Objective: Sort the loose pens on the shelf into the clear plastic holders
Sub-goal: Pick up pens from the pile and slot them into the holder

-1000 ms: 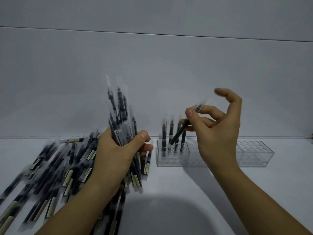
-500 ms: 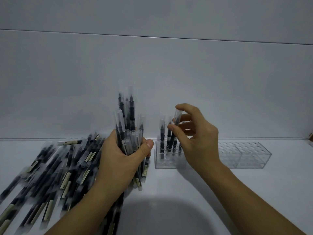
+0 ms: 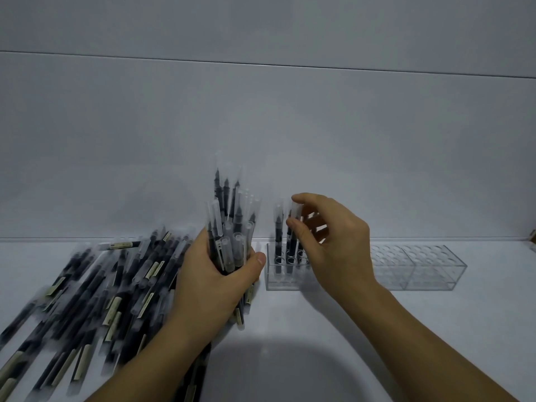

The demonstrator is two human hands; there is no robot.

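Observation:
My left hand (image 3: 208, 280) grips an upright bundle of black pens with clear caps (image 3: 232, 224), just left of the holders. My right hand (image 3: 342, 245) hovers over the leftmost clear plastic holder (image 3: 275, 278). Its thumb and index finger pinch the cap of one pen (image 3: 295, 211), which stands upright in a hole of that holder. Another pen (image 3: 279, 227) stands in the hole beside it; others behind my fingers are partly hidden. A big pile of loose pens (image 3: 101, 285) lies on the white shelf at the left.
More clear holders with round holes (image 3: 420, 266) stand in a row to the right of the first one, with no pens in them. A grey wall (image 3: 290, 126) rises right behind the shelf. My shadow falls on the shelf front.
My right hand has brought its pen from a slant in the air down to the holder, where it now stands upright. My left hand's bundle has sunk slightly.

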